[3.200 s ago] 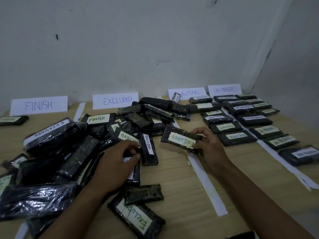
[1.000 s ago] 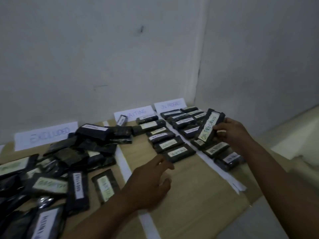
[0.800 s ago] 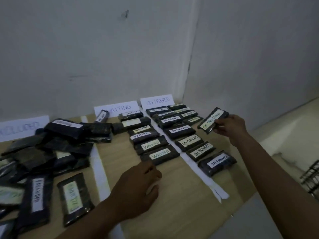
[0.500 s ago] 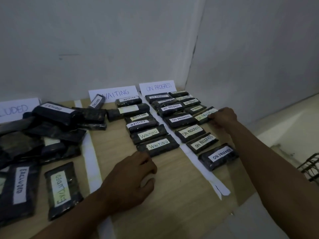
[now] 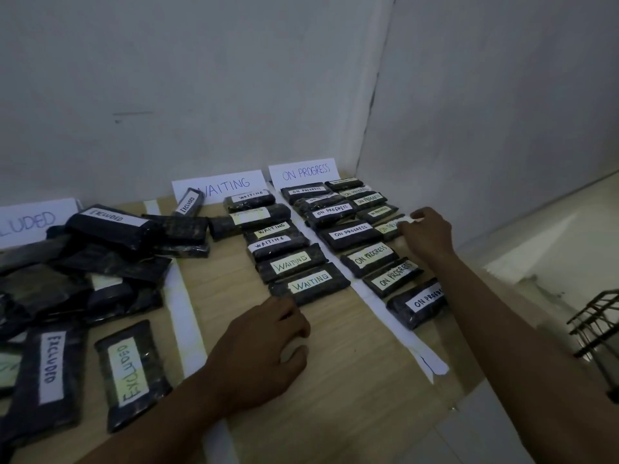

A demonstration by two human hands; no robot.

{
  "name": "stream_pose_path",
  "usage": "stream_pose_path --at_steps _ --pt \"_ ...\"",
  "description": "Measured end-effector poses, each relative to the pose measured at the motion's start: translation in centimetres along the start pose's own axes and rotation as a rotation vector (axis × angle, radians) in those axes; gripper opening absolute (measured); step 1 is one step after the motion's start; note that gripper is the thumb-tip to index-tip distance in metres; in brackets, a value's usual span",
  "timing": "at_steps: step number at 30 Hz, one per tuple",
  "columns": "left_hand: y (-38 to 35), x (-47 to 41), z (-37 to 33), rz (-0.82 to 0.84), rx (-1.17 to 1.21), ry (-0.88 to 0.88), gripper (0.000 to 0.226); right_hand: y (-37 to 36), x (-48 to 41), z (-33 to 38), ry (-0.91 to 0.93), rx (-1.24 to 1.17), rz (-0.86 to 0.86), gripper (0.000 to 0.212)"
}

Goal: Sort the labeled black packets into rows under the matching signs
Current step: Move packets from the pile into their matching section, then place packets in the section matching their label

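My right hand point(image 5: 427, 231) pinches the right end of an ON PROGRESS packet point(image 5: 387, 227) that lies on the table in the right-hand row under the ON PROGRESS sign point(image 5: 303, 171). My left hand point(image 5: 259, 346) rests on the wooden table point(image 5: 335, 380) with loosely curled fingers and holds nothing, just below the nearest WAITING packet point(image 5: 310, 285). Several WAITING packets run in a row under the WAITING sign point(image 5: 227, 186). A heap of EXCLUDED packets point(image 5: 110, 226) lies at the left below the EXCLUDED sign point(image 5: 33, 221).
White paper strips point(image 5: 184, 316) divide the table into columns. Two EXCLUDED packets point(image 5: 132, 373) lie flat at the near left. The table's right edge drops to a tiled floor where a black wire rack point(image 5: 599, 329) stands. White walls meet in a corner behind the signs.
My right hand carried the ON PROGRESS packet from mid-air down onto the table in the right-hand row. My left hand stayed resting near the WAITING row. The view drifted slightly.
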State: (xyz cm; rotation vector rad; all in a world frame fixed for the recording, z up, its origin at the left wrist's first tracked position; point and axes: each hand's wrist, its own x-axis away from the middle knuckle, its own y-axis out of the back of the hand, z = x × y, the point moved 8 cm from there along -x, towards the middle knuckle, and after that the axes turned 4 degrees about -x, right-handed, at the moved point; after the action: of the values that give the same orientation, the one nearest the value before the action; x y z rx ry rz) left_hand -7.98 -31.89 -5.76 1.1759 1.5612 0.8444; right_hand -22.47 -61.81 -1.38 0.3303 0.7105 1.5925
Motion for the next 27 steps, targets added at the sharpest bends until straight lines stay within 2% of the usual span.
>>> stream_pose_path --at_steps 2,5,11,14,20,22,24,27 --pt "0.3 0.1 -0.2 -0.016 -0.009 -0.007 0.023 -0.3 2.5 2.1 0.093 -0.022 0.008 0.019" --pt "0.9 0.5 -0.4 -0.018 -0.007 -0.012 0.018 -2.5 7.4 6.1 0.234 -0.103 0.157 0.007" --pt "4.6 2.6 1.7 0.177 0.068 0.011 0.025 -9.3 15.7 15.0 0.499 -0.163 0.505 0.004" --pt "8.4 5.2 4.8 0.112 0.035 0.090 0.025 -13.2 18.0 19.2 0.575 -0.146 0.603 0.004" --pt "14.4 11.5 11.6 -0.118 -0.078 0.238 0.036 -20.8 19.8 26.5 0.684 -0.126 0.611 0.007" --pt "15.3 13.5 13.4 -0.178 -0.119 0.278 0.033 -23.1 19.5 28.2 0.693 -0.045 0.570 0.016" --pt "15.1 15.3 15.1 -0.197 -0.119 0.339 0.033 -25.3 18.9 29.0 0.675 0.060 0.542 0.037" --pt "14.5 16.9 16.2 -0.227 -0.151 0.388 0.026 -27.6 19.0 29.2 0.626 0.146 0.588 0.058"
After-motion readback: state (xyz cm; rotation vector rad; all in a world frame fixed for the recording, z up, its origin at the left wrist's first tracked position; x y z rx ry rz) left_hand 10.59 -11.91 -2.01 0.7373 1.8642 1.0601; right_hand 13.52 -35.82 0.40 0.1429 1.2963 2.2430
